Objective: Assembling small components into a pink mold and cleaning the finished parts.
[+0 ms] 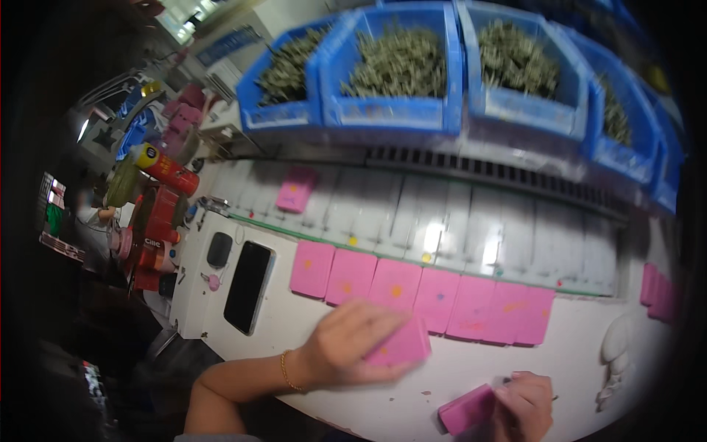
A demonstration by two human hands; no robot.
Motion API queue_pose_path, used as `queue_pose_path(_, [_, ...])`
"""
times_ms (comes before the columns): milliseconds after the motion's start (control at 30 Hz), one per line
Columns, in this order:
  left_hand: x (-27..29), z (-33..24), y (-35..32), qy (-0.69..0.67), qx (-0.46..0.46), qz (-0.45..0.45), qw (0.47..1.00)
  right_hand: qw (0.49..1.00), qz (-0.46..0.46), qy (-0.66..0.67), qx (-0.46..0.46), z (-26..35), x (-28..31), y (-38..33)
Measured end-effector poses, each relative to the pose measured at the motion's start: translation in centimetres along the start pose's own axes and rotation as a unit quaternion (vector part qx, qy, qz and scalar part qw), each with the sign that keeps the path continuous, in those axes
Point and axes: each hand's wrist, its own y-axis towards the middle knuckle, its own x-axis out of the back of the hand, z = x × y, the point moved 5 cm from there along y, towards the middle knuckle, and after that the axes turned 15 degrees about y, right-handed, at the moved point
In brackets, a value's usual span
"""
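The left hand (359,342) grips a pink block (406,346) just near a row of pink blocks (440,298). Right of it, the right hand (526,401) curls against another pink block (464,411) at the table's (346,401) near side; whether it grips, I cannot tell.

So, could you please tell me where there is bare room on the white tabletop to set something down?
The widest bare patch of white tabletop lies between the right end of the pink block row and the white lumpy object. A smaller one separates the row from the right hand. It is crowded around the phone and left hand.
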Motion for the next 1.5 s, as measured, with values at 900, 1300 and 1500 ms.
queue_pose_path(900, [15.6, 17.9, -14.6, 0.421, 0.425, -0.192, 0.778, 0.991, -0.097, -0.013, 0.096, -1.7, -0.9, -2.2])
queue_pose_path(1300, [18.4, 25.3, -21.8, 0.331, 0.612, -0.037, 0.717, 0.991, -0.102, -0.004, 0.09, -1.9, -1.0, -2.9])
queue_pose_path(1500, [16.9, 19.9, -20.0, 0.396, 0.437, -0.166, 0.791, 0.98, -0.175, 0.013, 0.088, 0.0, 1.1, -4.0])
